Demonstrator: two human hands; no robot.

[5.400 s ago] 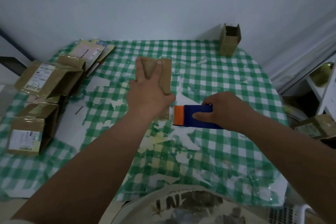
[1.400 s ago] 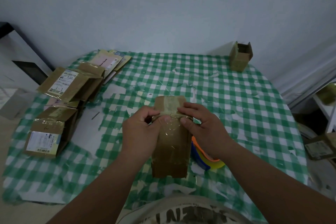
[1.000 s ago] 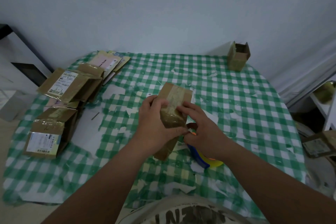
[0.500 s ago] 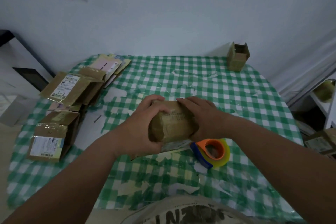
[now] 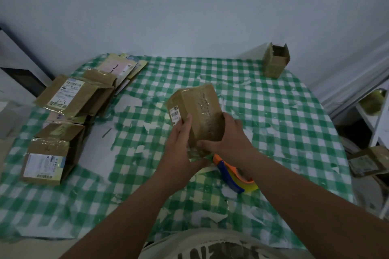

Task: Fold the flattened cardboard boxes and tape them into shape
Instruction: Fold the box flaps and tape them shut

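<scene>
One desk (image 5: pixel 273 111): broad, covered by a green-and-white checked plastic cloth, its print worn away in white patches.
Stacked boxes (image 5: pixel 71 99): brown cardboard, folded, with white labels and glossy tape, at the desk's left side.
Held box (image 5: pixel 195 111): brown cardboard, oblong, glossy with clear tape, a small barcode label on its left face; lifted above the desk's middle, long axis running away from the person, far end tipped up.
Small box (image 5: pixel 275 62): open-topped, upright, at the far right corner.
Tape dispenser (image 5: pixel 233 176): orange, blue and yellow, on the desk under the right wrist.
Left hand (image 5: pixel 181 151): grip wrapped round the box's near left side.
Right hand (image 5: pixel 229 139): grip curled on the near right side, thumb across the front.
</scene>
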